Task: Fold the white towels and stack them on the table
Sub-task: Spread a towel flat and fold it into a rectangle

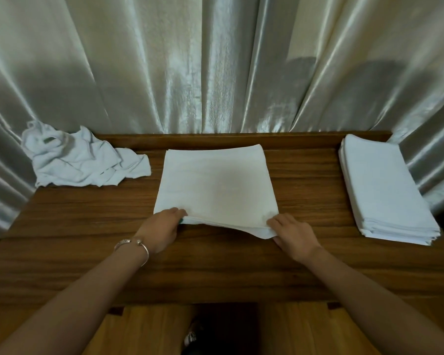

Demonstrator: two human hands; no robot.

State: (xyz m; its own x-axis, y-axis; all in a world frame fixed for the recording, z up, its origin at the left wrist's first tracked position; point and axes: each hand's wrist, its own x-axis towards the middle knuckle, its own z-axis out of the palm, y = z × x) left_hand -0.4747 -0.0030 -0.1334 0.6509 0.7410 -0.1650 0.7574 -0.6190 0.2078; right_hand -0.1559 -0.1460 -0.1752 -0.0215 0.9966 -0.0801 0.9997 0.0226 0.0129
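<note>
A white towel (pixel 215 185), folded over once, lies flat in the middle of the wooden table (pixel 87 252). My left hand (pixel 162 228) pinches its near left corner, thumb on top and fingers tucked under the edge. At the near right corner my right hand (pixel 292 235) pinches the layers the same way. A neat stack of folded white towels (pixel 385 188) sits at the table's right side. A crumpled heap of unfolded white towels (pixel 80 157) lies at the back left.
A shiny pale curtain (pixel 215 60) hangs right behind the table and wraps both sides. Bare wood shows between the towel and each pile. Below the near edge are a wooden floor and a shoe (pixel 191 336).
</note>
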